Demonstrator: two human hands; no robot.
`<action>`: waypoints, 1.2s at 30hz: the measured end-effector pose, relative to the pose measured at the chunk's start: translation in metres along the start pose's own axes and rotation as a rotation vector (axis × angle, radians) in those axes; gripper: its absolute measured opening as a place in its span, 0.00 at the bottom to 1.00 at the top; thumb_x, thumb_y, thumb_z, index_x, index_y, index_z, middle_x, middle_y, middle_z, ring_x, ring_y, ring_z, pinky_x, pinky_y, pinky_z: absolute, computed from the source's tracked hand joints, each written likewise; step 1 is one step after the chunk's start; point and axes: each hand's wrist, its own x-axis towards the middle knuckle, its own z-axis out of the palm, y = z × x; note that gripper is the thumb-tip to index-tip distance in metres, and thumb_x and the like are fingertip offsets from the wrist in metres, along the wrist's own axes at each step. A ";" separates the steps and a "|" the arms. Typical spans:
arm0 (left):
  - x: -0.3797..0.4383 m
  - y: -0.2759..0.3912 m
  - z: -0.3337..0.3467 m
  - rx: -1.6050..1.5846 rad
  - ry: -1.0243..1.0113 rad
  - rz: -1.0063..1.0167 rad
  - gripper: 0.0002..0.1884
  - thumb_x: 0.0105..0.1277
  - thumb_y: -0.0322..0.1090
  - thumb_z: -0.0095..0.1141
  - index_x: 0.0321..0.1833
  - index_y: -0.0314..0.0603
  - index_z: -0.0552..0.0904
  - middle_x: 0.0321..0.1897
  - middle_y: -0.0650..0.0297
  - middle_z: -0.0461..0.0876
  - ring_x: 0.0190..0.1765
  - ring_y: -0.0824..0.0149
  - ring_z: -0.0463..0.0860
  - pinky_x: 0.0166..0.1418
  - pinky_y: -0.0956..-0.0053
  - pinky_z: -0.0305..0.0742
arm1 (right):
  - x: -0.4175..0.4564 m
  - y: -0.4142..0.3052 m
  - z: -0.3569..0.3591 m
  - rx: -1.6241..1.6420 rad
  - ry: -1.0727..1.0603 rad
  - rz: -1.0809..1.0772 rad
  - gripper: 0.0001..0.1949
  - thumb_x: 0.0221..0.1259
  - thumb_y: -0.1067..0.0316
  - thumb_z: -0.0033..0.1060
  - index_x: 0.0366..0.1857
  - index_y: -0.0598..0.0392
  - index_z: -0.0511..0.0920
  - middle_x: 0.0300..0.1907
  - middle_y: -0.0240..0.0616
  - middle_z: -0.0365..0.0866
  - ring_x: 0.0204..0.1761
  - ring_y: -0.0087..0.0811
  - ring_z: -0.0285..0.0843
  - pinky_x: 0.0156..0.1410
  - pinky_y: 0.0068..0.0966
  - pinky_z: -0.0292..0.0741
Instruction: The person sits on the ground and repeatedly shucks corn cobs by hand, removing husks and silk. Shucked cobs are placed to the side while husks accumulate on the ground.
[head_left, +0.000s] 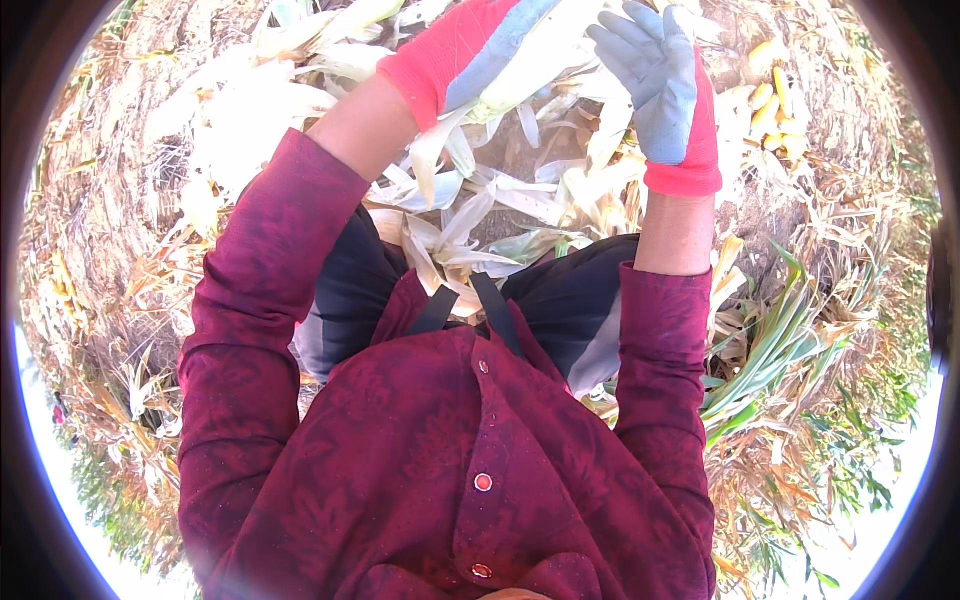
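My left hand (476, 56), in a red knit glove with a grey coated palm, holds a pale ear of corn in its husk (525, 64) near the top of the view. Its fingertips lie out of the frame. To the right of the ear, my right hand (660, 86) wears a matching glove and is held palm up. Its fingers are spread with nothing in them. Loose dry corn husks (480, 202) cover the ground below both hands, between my knees. Glare washes out part of the ear and the husks.
Several husked yellow ears of corn (776, 112) lie on the ground at the right. More yellow ears (66, 289) show at the far left. Long green corn leaves (772, 360) lie beside my right forearm. Bright, overexposed husks (240, 112) spread at the left.
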 end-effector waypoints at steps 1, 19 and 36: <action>-0.001 -0.004 0.002 -0.048 0.017 -0.028 0.25 0.72 0.54 0.47 0.58 0.38 0.76 0.39 0.66 0.81 0.37 0.75 0.80 0.39 0.80 0.75 | 0.000 0.003 0.004 0.062 -0.042 -0.003 0.25 0.73 0.49 0.40 0.62 0.59 0.67 0.56 0.46 0.76 0.58 0.37 0.76 0.64 0.32 0.70; -0.022 -0.017 0.025 0.227 -0.278 -0.316 0.27 0.64 0.54 0.57 0.55 0.38 0.75 0.39 0.63 0.81 0.35 0.73 0.81 0.37 0.76 0.78 | 0.008 -0.002 -0.012 0.236 0.087 -0.038 0.23 0.69 0.53 0.46 0.52 0.66 0.71 0.49 0.52 0.77 0.49 0.42 0.79 0.58 0.38 0.77; -0.036 -0.031 0.028 1.447 -0.649 0.259 0.23 0.60 0.47 0.59 0.58 0.49 0.78 0.39 0.57 0.84 0.42 0.52 0.82 0.47 0.60 0.76 | -0.006 -0.030 -0.013 0.163 -0.042 0.028 0.33 0.65 0.40 0.48 0.60 0.62 0.69 0.39 0.44 0.83 0.36 0.32 0.82 0.42 0.28 0.80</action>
